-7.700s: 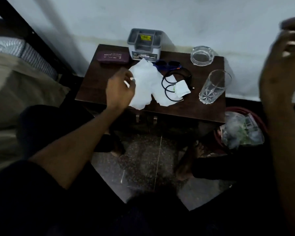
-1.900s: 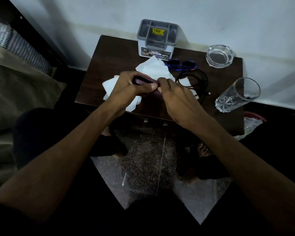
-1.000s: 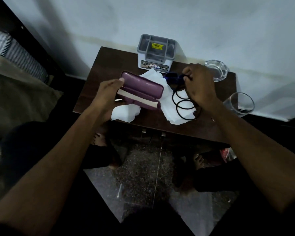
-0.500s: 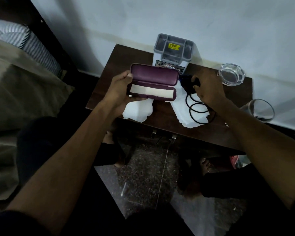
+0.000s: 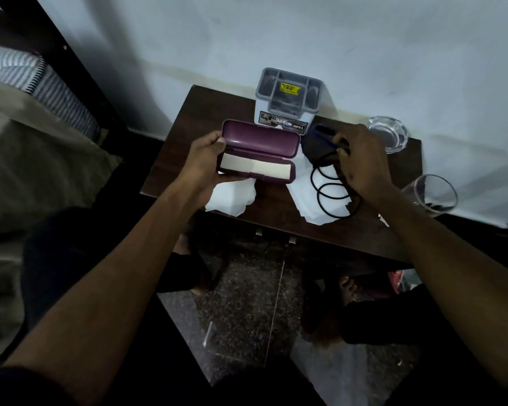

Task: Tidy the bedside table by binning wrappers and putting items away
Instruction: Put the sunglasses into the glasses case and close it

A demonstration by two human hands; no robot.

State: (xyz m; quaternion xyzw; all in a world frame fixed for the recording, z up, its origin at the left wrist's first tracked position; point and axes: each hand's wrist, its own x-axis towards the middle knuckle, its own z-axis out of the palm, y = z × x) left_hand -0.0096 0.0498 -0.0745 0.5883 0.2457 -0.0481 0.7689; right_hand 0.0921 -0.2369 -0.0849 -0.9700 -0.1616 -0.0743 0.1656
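The left hand [image 5: 206,162] is holding the purple glasses case [image 5: 258,150] open above the desk [image 5: 188,148], fingers curled round its left end, lid tipped back and the pale lining facing up. The right hand [image 5: 361,159] is pinching the dark blue sunglasses [image 5: 320,139] just right of the case, fingers closed on the frame near the black coiled cable [image 5: 332,197]. To do this well, the person should probably be lifting the sunglasses clear of the cable loops so nothing snags, folding the arms flat, then sliding them into the lined half while keeping the case level and steady. The white tissue paper [image 5: 232,197] under the case, likely for the bin, is lying on the desk's front edge. Compared with a second ago, the case is being held higher and squarer to the camera, and the sunglasses are lifting off the desk toward it.
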